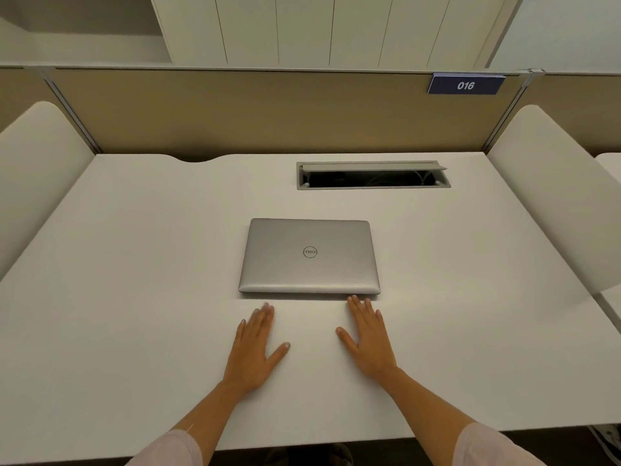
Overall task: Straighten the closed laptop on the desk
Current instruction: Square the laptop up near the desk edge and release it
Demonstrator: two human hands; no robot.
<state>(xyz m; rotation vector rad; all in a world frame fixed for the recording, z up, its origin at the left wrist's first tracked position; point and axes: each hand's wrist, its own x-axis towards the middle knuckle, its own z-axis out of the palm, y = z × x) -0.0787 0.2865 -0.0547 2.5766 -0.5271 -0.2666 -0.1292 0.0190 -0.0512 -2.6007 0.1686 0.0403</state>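
— Two hands, what do they hold?
— Nothing: left hand (254, 348) and right hand (368, 338) lie flat, fingers spread, on the white desk (134, 297).
— And the laptop (309, 255)?
— Closed, silver, Dell logo, just beyond the fingertips; a sign (465, 85) reads 016

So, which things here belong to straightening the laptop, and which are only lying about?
Belong to the job:
- closed laptop
- desk
- left hand
- right hand

Only lying about:
- open cable hatch
- number sign 016
- divider panel
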